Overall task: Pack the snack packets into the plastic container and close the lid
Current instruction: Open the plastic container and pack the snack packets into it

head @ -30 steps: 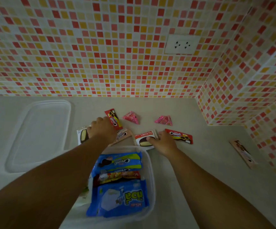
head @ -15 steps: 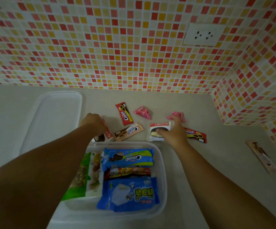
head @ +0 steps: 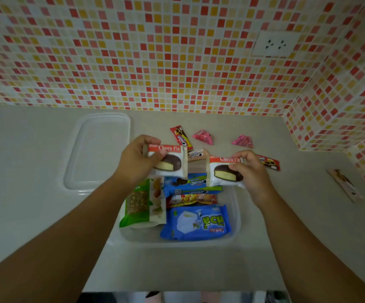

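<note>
A clear plastic container (head: 235,217) sits on the counter in front of me, holding a green nut bag (head: 141,204), blue packets (head: 195,223) and an orange one. My left hand (head: 136,159) grips a white Choco Pie packet (head: 170,160) above the container's far left edge. My right hand (head: 250,169) grips a second Choco Pie packet (head: 223,171) above its far right edge. The clear lid (head: 98,149) lies flat on the counter to the left. Behind the hands lie two red packets (head: 180,136) (head: 269,162), a beige packet (head: 196,154) and two pink pouches (head: 203,136) (head: 242,141).
A mosaic tiled wall (head: 155,62) rises behind the counter and returns along the right side, with a wall socket (head: 275,43) at upper right. A long flat packet (head: 345,185) lies by the right wall. The counter's front edge (head: 177,290) is just below the container.
Both hands have lifted off the counter, each with a Choco Pie packet, and drawn back over the container's far edge. The camera view has shifted.
</note>
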